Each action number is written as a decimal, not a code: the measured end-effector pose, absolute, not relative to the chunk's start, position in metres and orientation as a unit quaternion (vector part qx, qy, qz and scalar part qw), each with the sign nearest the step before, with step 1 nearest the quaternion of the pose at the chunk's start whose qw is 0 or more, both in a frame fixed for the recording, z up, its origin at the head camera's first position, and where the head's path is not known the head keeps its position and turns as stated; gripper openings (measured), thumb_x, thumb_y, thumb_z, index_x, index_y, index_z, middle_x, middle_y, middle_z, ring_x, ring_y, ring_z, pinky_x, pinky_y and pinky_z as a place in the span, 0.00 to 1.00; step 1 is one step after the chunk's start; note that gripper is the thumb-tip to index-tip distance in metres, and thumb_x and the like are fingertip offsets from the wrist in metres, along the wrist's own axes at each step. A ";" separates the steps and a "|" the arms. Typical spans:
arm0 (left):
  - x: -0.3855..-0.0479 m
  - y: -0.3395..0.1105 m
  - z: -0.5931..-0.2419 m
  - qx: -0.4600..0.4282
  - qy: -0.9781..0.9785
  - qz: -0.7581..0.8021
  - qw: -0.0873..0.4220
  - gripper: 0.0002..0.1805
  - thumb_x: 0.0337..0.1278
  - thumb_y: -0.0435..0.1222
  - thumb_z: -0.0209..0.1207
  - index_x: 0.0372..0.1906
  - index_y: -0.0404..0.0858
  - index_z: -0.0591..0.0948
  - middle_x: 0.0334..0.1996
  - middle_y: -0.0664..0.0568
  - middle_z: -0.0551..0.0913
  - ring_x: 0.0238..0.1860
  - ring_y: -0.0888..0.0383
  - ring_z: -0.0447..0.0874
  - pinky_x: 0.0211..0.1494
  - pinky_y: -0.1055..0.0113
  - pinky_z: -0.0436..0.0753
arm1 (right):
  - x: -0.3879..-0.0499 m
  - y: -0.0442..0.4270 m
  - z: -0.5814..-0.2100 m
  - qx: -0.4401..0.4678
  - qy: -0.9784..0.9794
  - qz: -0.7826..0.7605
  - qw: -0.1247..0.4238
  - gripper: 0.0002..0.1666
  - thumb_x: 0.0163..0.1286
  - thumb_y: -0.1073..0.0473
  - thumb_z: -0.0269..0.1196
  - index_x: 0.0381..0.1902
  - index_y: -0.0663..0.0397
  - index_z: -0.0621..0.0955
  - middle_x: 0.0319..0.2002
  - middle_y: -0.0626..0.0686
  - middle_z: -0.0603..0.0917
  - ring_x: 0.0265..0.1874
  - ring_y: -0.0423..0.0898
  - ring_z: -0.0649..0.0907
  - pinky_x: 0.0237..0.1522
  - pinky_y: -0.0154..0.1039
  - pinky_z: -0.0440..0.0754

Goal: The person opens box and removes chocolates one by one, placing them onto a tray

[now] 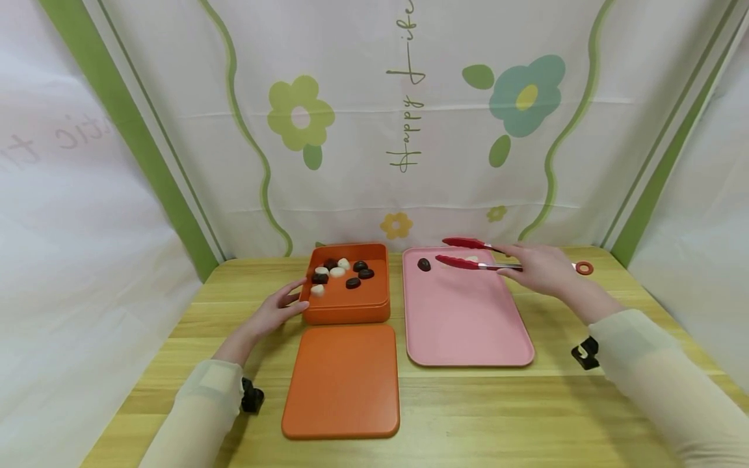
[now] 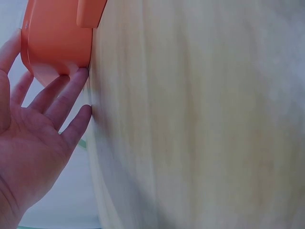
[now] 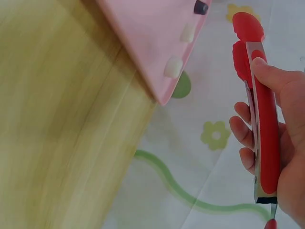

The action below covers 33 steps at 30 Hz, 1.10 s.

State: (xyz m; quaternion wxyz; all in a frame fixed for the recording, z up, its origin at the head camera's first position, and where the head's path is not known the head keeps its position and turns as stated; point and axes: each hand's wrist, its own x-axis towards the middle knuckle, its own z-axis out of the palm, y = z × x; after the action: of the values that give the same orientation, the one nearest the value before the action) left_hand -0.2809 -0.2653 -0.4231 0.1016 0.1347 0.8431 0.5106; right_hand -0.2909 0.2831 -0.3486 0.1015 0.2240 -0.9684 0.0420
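Observation:
My right hand [image 1: 541,268] grips a pair of red-tipped metal tongs [image 3: 268,124] above the far part of a pink tray [image 1: 468,325]. The tong arms are spread, and nothing shows between the tips. On the tray lie a dark, chocolate-like piece [image 1: 424,264] and two white pieces [image 3: 173,67], clearest in the right wrist view. My left hand [image 1: 275,313] rests its fingers, lightly bent, against the left side of an orange box [image 1: 346,316]. Several dark and white pieces [image 1: 337,272] lie scattered inside the box.
An orange lid [image 1: 342,383] lies flat on the wooden table [image 1: 468,422], just in front of the box. The tray stands to the right of the box. Behind them hangs a white curtain [image 1: 351,188] with flower prints.

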 end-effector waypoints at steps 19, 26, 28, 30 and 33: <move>-0.280 -0.266 -0.424 0.134 0.841 0.514 0.103 0.38 0.69 0.42 0.57 0.77 0.40 0.54 0.72 0.31 0.56 0.71 0.36 0.54 0.67 0.40 0.60 | -0.289 0.220 -0.337 0.307 -0.939 0.042 0.146 0.33 0.62 0.45 0.69 0.64 0.44 0.77 0.46 0.52 0.82 0.29 0.48 0.82 0.18 0.38 0.70; -0.280 -0.266 -0.425 0.138 0.838 0.518 0.101 0.37 0.69 0.42 0.57 0.77 0.40 0.55 0.72 0.33 0.55 0.71 0.36 0.54 0.67 0.40 0.60 | -0.295 0.199 -0.336 0.326 -0.933 0.052 0.140 0.33 0.63 0.45 0.68 0.65 0.44 0.76 0.49 0.54 0.82 0.39 0.51 0.83 0.31 0.46 0.77; -0.281 -0.266 -0.425 0.137 0.839 0.517 0.100 0.37 0.69 0.42 0.57 0.77 0.40 0.55 0.73 0.33 0.54 0.71 0.36 0.54 0.67 0.40 0.60 | -0.296 0.192 -0.335 0.331 -0.931 0.052 0.143 0.33 0.63 0.45 0.68 0.65 0.45 0.76 0.49 0.53 0.83 0.39 0.52 0.83 0.33 0.48 0.78; -0.281 -0.267 -0.425 0.136 0.840 0.516 0.101 0.37 0.69 0.43 0.57 0.77 0.41 0.55 0.73 0.34 0.54 0.71 0.36 0.53 0.68 0.40 0.59 | -0.297 0.187 -0.335 0.337 -0.928 0.052 0.148 0.32 0.63 0.45 0.68 0.64 0.45 0.77 0.49 0.52 0.83 0.39 0.52 0.84 0.36 0.50 0.79; -0.281 -0.267 -0.425 0.132 0.840 0.516 0.101 0.37 0.69 0.43 0.57 0.77 0.41 0.55 0.73 0.34 0.53 0.72 0.36 0.53 0.68 0.40 0.59 | -0.299 0.177 -0.336 0.343 -0.925 0.050 0.154 0.31 0.62 0.44 0.68 0.63 0.44 0.78 0.48 0.51 0.83 0.38 0.52 0.84 0.38 0.51 0.79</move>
State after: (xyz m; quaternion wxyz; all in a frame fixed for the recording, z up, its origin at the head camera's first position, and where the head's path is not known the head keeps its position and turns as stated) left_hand -0.2814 -0.2666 -0.4248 0.1012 0.1319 0.8401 0.5164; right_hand -0.2993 0.1774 -0.3359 0.1538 0.3433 -0.9252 0.0501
